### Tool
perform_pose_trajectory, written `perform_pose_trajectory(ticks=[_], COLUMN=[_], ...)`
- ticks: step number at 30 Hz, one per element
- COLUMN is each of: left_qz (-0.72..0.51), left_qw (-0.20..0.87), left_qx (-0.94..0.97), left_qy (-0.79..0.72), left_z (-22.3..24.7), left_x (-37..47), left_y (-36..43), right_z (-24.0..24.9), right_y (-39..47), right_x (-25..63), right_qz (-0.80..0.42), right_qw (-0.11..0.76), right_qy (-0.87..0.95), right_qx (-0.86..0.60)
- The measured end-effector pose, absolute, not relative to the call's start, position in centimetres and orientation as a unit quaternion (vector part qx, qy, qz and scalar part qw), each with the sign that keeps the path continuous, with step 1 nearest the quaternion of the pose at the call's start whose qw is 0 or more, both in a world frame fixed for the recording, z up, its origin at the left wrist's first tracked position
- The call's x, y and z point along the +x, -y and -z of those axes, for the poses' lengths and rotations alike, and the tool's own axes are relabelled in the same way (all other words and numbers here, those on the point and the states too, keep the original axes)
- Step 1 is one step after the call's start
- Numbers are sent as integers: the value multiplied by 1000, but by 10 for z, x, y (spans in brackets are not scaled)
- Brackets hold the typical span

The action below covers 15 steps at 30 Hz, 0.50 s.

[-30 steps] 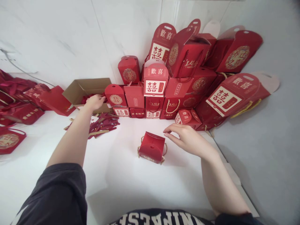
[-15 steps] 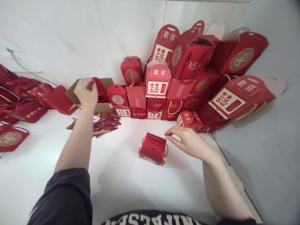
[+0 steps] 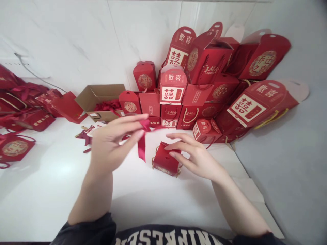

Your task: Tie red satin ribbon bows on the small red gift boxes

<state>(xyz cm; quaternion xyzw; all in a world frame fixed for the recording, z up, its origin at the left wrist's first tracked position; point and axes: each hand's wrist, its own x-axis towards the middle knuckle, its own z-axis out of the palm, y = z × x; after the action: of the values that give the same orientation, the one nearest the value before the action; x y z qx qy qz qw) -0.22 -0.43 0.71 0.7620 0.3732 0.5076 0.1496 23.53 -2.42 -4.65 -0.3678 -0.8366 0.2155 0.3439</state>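
Note:
A red ribbon (image 3: 142,146) hangs from my left hand (image 3: 112,141), pinched between thumb and fingers, its tail dangling over the white table. To its right stands a small red gift box (image 3: 166,161) with twisted rope handles at its sides. My right hand (image 3: 191,153) is held over the right part of that box, fingers apart and holding nothing; whether the fingertips touch the lid I cannot tell. Behind my left hand, an open cardboard box (image 3: 88,97) contains a heap of red ribbons (image 3: 108,105).
Stacked red gift boxes (image 3: 172,93) rise against the tiled wall at the back and right. More red boxes (image 3: 33,119) with ribbons crowd the left. A pile of dark red strips (image 3: 85,134) lies before the cardboard box. A grey wall (image 3: 281,153) bounds the right side.
My left hand has come from the cardboard box toward the front and right, bringing out a ribbon. My right hand has shifted left over the small gift box, whose top flap now lies lower.

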Motion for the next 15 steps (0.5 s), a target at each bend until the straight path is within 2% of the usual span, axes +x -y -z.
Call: perform_pose_trajectory(ticks=[3,5,10,15], left_qz=[-354,-290,-256,-260], left_qw=[157,163,80,-1], left_qx=[854,887,920,914], left_qy=[-347,-319,-285,-311], left_z=[-2,2,12,16], left_x=[4,5,-2,-11], left_y=[15,18,19,9], right_z=[45,45,48,44], right_y=[30,32,32,33], right_x=[225,223,228,236], right_qz=[-243,-302,-478,-564], right_qw=[366,365,364,397], right_qy=[842,837,758,684], right_qx=[-314,-273,-252,-236])
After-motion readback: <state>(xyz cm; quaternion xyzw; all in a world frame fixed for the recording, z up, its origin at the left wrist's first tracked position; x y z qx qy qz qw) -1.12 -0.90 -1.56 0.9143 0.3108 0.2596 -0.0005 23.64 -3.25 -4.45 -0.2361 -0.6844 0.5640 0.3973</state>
